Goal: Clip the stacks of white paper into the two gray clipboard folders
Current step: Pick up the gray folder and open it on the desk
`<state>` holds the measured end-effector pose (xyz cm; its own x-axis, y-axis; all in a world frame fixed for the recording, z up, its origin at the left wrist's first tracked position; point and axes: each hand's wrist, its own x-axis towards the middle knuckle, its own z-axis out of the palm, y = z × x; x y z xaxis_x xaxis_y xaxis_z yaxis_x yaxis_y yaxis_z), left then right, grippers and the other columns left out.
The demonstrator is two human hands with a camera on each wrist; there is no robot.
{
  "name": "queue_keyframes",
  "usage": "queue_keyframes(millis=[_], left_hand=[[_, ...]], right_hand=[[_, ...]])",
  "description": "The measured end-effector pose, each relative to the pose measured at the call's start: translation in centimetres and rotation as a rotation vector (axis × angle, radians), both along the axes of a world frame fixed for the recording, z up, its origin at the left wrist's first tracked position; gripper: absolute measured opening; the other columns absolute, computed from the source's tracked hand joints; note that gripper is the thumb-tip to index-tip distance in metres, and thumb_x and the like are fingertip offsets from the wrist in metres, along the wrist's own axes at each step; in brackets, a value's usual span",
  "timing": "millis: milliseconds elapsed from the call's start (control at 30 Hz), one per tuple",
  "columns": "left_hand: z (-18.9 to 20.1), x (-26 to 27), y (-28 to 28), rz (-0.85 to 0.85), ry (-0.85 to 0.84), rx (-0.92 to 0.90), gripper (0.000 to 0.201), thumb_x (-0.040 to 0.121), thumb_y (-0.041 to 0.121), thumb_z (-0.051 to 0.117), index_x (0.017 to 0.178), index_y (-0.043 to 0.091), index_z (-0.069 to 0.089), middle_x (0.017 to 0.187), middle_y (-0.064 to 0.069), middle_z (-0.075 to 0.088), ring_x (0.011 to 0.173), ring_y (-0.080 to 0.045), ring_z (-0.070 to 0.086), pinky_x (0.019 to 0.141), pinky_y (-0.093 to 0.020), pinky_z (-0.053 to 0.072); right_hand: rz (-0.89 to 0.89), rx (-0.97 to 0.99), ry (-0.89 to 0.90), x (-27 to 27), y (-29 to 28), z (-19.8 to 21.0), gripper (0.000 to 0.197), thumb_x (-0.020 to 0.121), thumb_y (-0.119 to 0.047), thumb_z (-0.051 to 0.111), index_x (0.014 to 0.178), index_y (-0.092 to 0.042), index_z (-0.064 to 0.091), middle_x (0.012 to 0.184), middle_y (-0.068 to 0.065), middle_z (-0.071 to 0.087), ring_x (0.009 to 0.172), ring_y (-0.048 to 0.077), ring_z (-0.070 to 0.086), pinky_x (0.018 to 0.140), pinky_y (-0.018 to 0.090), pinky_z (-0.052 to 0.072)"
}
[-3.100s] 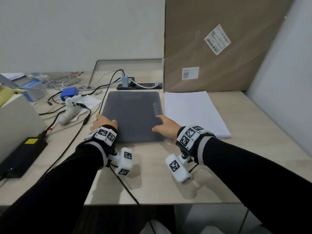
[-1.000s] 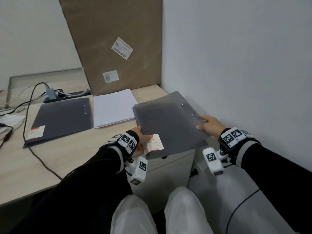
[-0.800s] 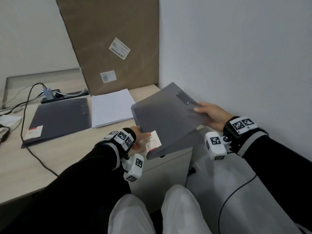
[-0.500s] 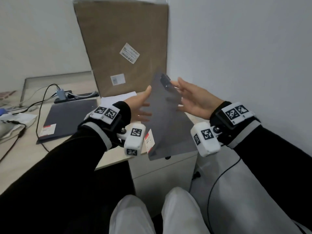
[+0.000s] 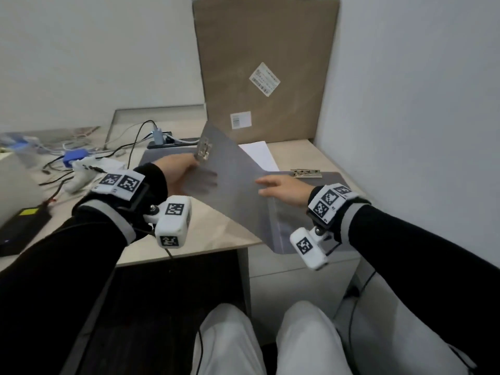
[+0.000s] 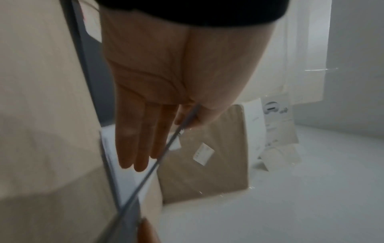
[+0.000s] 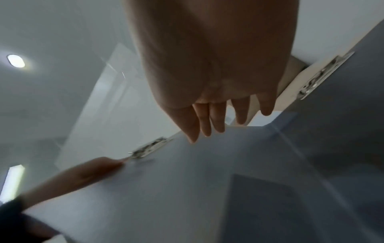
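Observation:
A gray clipboard folder [image 5: 243, 193] lies open at the desk's right front corner, partly past the edge. Its right half rests flat with a metal clip [image 5: 305, 173]. Its left cover is raised, with a second clip [image 5: 204, 151] at its top. My left hand [image 5: 178, 169] pinches that cover, fingers [image 6: 141, 144] behind it and thumb in front. My right hand [image 5: 281, 186] lies over the inside of the folder [image 7: 187, 189] with fingers straight. The other gray folder [image 5: 162, 155] lies closed behind my left hand. The white paper stack [image 5: 259, 155] shows partly behind the raised cover.
A tall cardboard box [image 5: 265, 77] leans at the back against the right wall. Cables and a power strip [image 5: 167, 142], a white controller [image 5: 81, 174] and a black adapter [image 5: 21, 228] crowd the desk's left side. A white cabinet [image 5: 284, 266] stands under the desk.
Half a second ago the folder stood upright and closed between my palms. Now it is on the desk and open, its left cover swung leftward by my left hand.

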<state>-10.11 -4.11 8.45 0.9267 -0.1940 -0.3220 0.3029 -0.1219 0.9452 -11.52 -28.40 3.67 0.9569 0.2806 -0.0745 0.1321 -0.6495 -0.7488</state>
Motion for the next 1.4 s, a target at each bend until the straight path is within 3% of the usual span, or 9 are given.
queue_keyframes(millis=[133,300,567,667,833,933,1067,1200,1400], left_hand=[[-3.5,-0.7,3.7,0.049,0.044,0.182,0.025,0.098,0.004,0.031,0.101,0.010,0.055,0.073,-0.006,0.075,0.045,-0.013,0.069,0.043,-0.023,0.055],[-7.9,-0.9,5.2,0.058,0.136,0.438,0.022,0.094,0.005,0.049,0.114,0.008,0.057,0.075,-0.009,0.058,0.042,-0.013,0.060,0.036,-0.018,0.048],[-9.9,-0.1,5.1,0.106,0.144,0.566,0.023,0.086,0.005,0.063,0.108,0.012,0.059,0.074,-0.003,0.057,0.062,-0.012,0.054,0.047,-0.017,0.045],[-9.6,0.1,5.0,0.121,0.117,0.550,0.032,0.085,0.006,0.064,0.117,0.007,0.058,0.077,-0.004,0.056,0.073,-0.016,0.055,0.055,-0.022,0.044],[-9.8,-0.1,4.3,0.089,0.028,0.523,0.045,0.086,0.006,0.064,0.129,0.008,0.054,0.118,-0.009,0.057,0.103,-0.019,0.051,0.083,-0.030,0.044],[-10.1,-0.4,3.4,0.043,-0.041,0.522,0.049,0.085,0.005,0.065,0.132,0.010,0.053,0.137,-0.007,0.052,0.112,-0.020,0.052,0.090,-0.032,0.043],[-10.1,-0.5,1.9,-0.083,-0.128,0.584,0.059,0.081,0.007,0.069,0.136,0.012,0.049,0.143,-0.006,0.047,0.127,-0.024,0.049,0.100,-0.033,0.041],[-9.8,-0.7,0.6,-0.229,-0.115,0.706,0.075,0.075,0.021,0.077,0.141,0.023,0.042,0.144,-0.008,0.046,0.134,-0.021,0.042,0.109,-0.033,0.035],[-8.9,-1.4,-0.2,-0.445,-0.119,0.931,0.082,0.079,0.028,0.073,0.148,0.023,0.028,0.153,-0.001,0.034,0.142,-0.018,0.029,0.115,-0.026,0.020]], right_hand=[[-0.017,-0.298,0.069,1.9,-1.1,-3.7,0.064,0.091,-0.035,0.057,0.147,-0.015,0.032,0.156,0.005,0.028,0.145,0.020,0.024,0.115,0.027,0.018],[0.002,-0.519,0.165,2.4,-1.6,-6.4,0.079,0.087,-0.059,0.048,0.152,-0.030,0.012,0.161,-0.002,0.001,0.149,0.029,-0.006,0.118,0.054,-0.002],[0.058,-0.603,0.157,1.4,-3.2,-7.1,0.082,0.086,-0.063,0.045,0.152,-0.032,0.007,0.161,-0.008,-0.003,0.149,0.022,-0.007,0.116,0.057,-0.002],[0.080,-0.602,0.171,0.3,-4.6,-7.0,0.082,0.087,-0.061,0.046,0.152,-0.032,0.005,0.161,-0.009,-0.005,0.149,0.021,-0.009,0.117,0.056,-0.003],[0.113,-0.599,0.226,-1.8,-7.4,-6.6,0.081,0.087,-0.059,0.047,0.151,-0.036,0.003,0.160,-0.012,-0.007,0.149,0.017,-0.010,0.117,0.054,-0.003],[0.133,-0.586,0.253,-2.7,-9.3,-6.3,0.080,0.088,-0.055,0.050,0.151,-0.035,0.005,0.160,-0.010,-0.004,0.149,0.017,-0.008,0.120,0.047,0.000],[0.132,-0.587,0.215,-3.1,-10.9,-5.2,0.065,0.092,-0.045,0.050,0.149,-0.029,0.023,0.160,-0.006,0.014,0.148,0.014,0.010,0.117,0.028,0.008],[0.087,-0.616,0.114,-2.5,-10.0,-4.5,0.060,0.092,-0.045,0.052,0.146,-0.026,0.034,0.155,-0.002,0.031,0.142,0.016,0.031,0.113,0.025,0.021],[0.129,-0.569,0.171,-1.1,-6.2,-5.1,0.089,0.083,-0.055,0.059,0.151,-0.034,0.007,0.161,-0.004,-0.004,0.148,0.024,-0.013,0.121,0.044,0.002]])
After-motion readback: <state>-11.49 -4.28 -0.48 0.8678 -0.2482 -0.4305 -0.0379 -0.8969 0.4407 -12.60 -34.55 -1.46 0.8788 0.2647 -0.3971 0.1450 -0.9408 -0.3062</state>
